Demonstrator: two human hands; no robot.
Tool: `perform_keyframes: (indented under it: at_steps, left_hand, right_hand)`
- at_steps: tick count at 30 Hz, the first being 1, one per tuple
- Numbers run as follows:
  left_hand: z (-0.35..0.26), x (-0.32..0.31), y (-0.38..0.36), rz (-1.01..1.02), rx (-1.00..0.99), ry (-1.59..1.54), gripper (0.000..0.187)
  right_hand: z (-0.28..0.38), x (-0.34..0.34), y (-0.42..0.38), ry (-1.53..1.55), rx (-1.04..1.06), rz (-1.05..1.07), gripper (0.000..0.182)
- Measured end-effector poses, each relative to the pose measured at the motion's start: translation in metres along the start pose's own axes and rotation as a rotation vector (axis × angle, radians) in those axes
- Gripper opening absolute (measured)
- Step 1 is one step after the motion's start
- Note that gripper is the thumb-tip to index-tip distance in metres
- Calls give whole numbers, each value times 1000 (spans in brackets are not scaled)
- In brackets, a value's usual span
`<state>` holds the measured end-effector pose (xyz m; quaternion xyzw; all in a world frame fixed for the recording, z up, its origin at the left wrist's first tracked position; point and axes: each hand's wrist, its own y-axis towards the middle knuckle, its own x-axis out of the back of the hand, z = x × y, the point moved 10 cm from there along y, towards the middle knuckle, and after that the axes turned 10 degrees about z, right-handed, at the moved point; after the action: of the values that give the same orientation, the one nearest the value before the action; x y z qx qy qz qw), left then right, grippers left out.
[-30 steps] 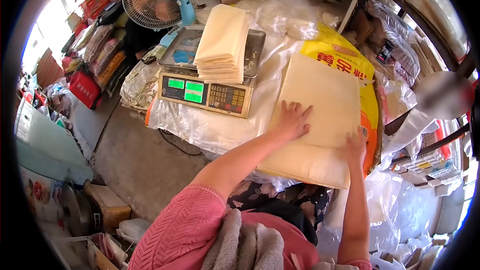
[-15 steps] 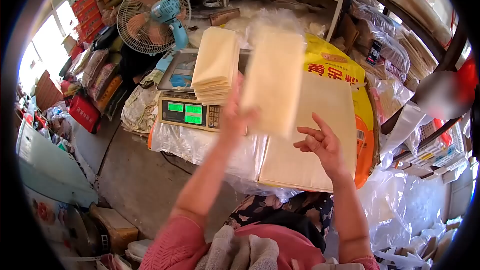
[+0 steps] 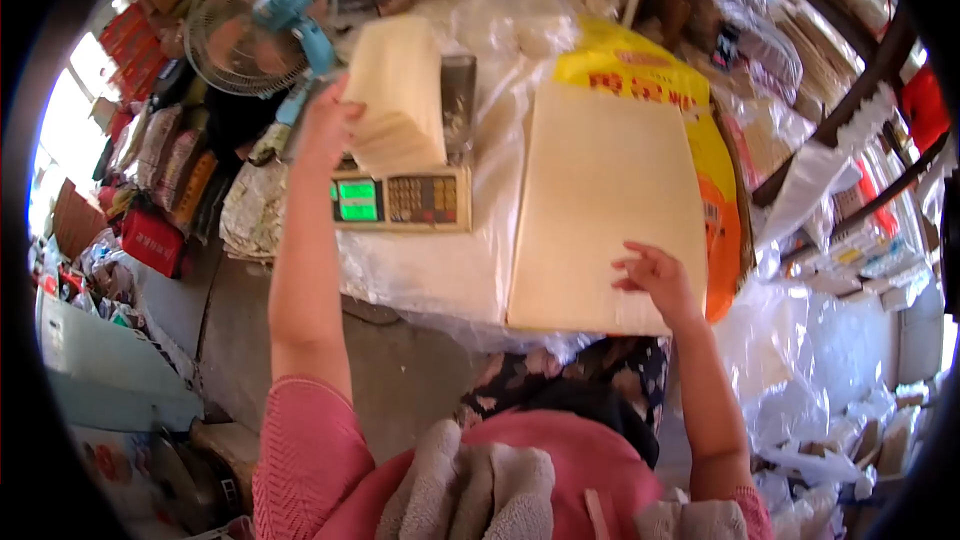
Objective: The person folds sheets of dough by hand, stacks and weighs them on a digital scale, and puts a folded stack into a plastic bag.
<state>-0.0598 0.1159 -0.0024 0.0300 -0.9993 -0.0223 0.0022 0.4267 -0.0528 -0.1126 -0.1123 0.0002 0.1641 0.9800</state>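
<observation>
My left hand [image 3: 325, 128] is at the left edge of a stack of folded cream sheets [image 3: 400, 95], its fingers closed on that edge; some fingers are blurred. The stack rests on the pan of a digital scale [image 3: 432, 198] with a lit green display. My right hand [image 3: 655, 280] hovers over the lower right part of a large flat pile of cream sheets [image 3: 605, 180]. Its fingers are apart and hold nothing.
A blue fan [image 3: 285, 5] stands behind the scale on the left. Under the large sheets lies a yellow and orange printed bag [image 3: 715, 190]. Clear plastic [image 3: 430, 290] covers the table front. Shelves with wrapped bundles [image 3: 760, 30] rise at the right.
My left hand has carried a folded cream sheet bundle left, from over the large sheets to the stack on the scale. My right hand has shifted slightly. The view has moved too.
</observation>
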Motion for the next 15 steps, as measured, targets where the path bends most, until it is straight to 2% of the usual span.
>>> perform_keyframes:
  at_steps: [2, 3, 5, 6, 7, 9, 10, 12, 13, 15]
  left_hand:
    - [-8, 4, 12, 69, -149, 263, 62]
    - [-25, 8, -7, -185, -290, 486, 59]
    - [-77, -27, -68, -483, -517, 825, 55]
    - [-94, -63, -112, -531, -598, 942, 55]
    - [-88, -82, -132, -470, -696, 921, 56]
    - [-53, -115, -160, -335, -766, 866, 54]
    - [-35, -129, -170, -271, -742, 812, 53]
    - [17, -148, -181, -166, -560, 710, 52]
    - [34, -159, -189, -71, -612, 652, 52]
    - [53, -179, -205, -21, -496, 703, 52]
  right_hand:
    - [5, -6, 4, -100, 87, 17, 34]
    - [10, -15, 1, -228, 80, 20, 33]
    - [14, -36, -1, -482, 122, 61, 30]
    - [13, -50, -3, -606, 173, 96, 28]
    - [21, -67, -8, -742, 320, 91, 24]
    - [20, -94, -8, -891, 420, 157, 16]
    - [17, -106, -8, -957, 509, 180, 13]
    - [13, -131, -3, -1187, 473, 276, 9]
    - [9, -141, 0, -1302, 453, 326, 8]
    - [2, -153, 2, -1463, 533, 294, 7]
